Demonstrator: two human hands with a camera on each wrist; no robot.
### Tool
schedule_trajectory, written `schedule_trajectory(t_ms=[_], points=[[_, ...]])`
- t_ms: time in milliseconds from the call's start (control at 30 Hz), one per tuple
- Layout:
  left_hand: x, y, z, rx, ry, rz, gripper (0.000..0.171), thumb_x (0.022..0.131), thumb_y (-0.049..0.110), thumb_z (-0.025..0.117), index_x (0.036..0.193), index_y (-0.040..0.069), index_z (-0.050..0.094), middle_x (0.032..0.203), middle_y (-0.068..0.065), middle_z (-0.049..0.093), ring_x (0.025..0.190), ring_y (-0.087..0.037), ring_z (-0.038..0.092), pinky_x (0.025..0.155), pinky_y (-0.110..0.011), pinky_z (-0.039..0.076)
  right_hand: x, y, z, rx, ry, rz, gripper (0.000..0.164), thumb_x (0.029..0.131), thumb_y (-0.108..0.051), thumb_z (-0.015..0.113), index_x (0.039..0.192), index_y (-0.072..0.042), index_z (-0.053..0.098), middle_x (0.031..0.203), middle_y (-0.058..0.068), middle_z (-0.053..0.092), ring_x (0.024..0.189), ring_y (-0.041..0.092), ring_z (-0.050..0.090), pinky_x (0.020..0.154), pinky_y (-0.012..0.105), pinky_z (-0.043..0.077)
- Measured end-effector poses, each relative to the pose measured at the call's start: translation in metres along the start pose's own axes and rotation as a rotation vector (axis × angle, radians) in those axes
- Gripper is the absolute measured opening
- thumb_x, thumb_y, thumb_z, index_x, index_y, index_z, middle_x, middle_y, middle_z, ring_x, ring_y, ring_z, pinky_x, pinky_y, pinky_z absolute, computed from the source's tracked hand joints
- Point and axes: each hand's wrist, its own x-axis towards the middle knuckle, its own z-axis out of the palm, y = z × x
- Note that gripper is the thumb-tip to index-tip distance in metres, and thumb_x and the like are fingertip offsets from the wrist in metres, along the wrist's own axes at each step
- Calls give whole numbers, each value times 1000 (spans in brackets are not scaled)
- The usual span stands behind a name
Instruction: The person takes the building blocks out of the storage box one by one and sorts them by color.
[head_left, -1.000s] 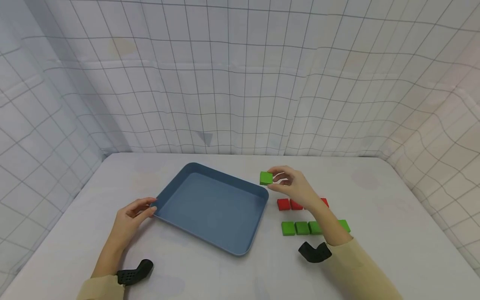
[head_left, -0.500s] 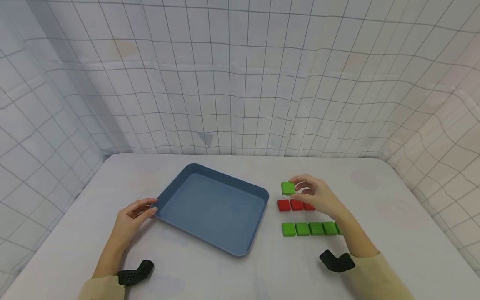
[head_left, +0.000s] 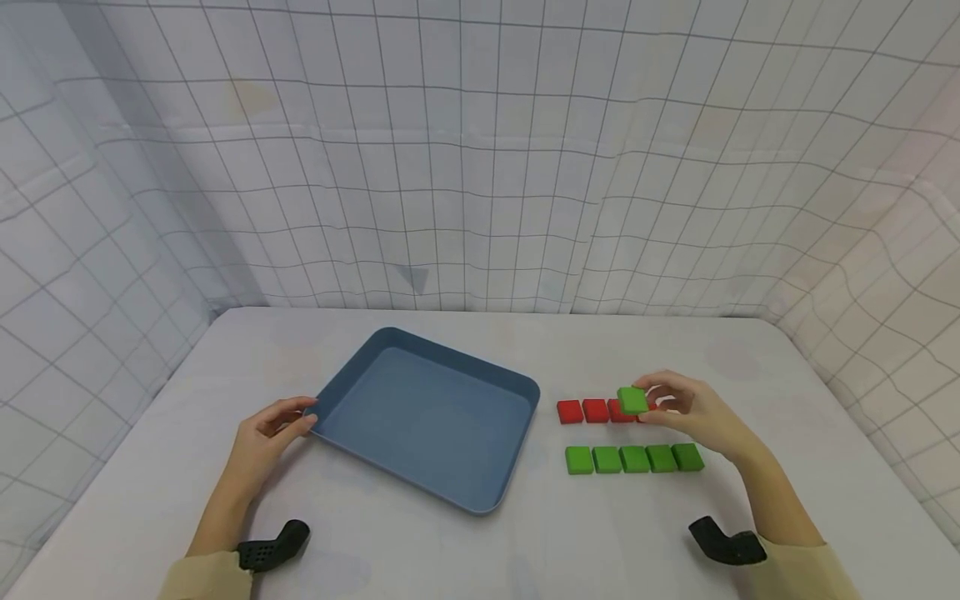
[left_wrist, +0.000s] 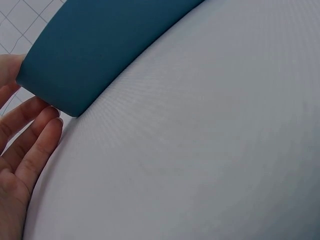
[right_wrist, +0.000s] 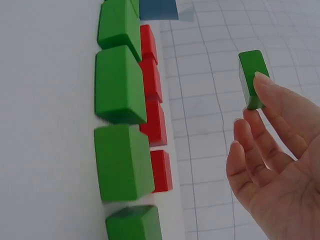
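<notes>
My right hand (head_left: 697, 414) pinches a green block (head_left: 632, 400) between thumb and fingertips, holding it raised over the right end of the red row. In the right wrist view the held green block (right_wrist: 253, 70) is seen edge-on with the thumb on its face. A row of several red blocks (head_left: 596, 411) lies on the table, its right end partly covered by the held block and hand. Nearer to me runs a row of several green blocks (head_left: 634, 459). My left hand (head_left: 258, 440) grips the left corner of a blue tray (head_left: 427, 425), fingers around the corner (left_wrist: 55, 95).
The tray lies turned at an angle on the white table (head_left: 420, 558), left of the blocks, with nothing in it. Grid-patterned white curtains (head_left: 480, 167) close off the back and both sides. Each wrist wears a black camera mount (head_left: 726, 546).
My right hand has carried the green block rightward and toward me, from beside the tray's right corner to above the red row's right end. The left hand and tray stay put.
</notes>
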Motion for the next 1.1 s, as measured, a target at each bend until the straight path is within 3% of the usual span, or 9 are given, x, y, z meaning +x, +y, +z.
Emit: schedule_trajectory(t_ms=[700,867,1100], points=[[-1,2,1,2,-6,-12,29,88,6,60,113,-8,56,99,16,60,79,1,57,73,-10,46,-62,34,-43,-20,-10,102,33,83,-3,64,115,-1,54,108,-8,56,92,6,56,69,23,51],[0,0,0,-36,-5,-3,28,87,2,60,112,-9,56,97,14,62,78,-2,58,72,-12,47,-73,43,-50,-67,-9,101,33,82,-1,65,114,0,56,108,-12,56,91,3,55,70,20,49],[2,-2,-1,-46,-9,11,27,87,1,59,112,-9,56,97,15,62,78,-2,59,72,-13,48,-85,53,-55,-108,-38,163,35,81,-5,67,114,-1,57,107,-15,56,89,2,54,69,20,49]])
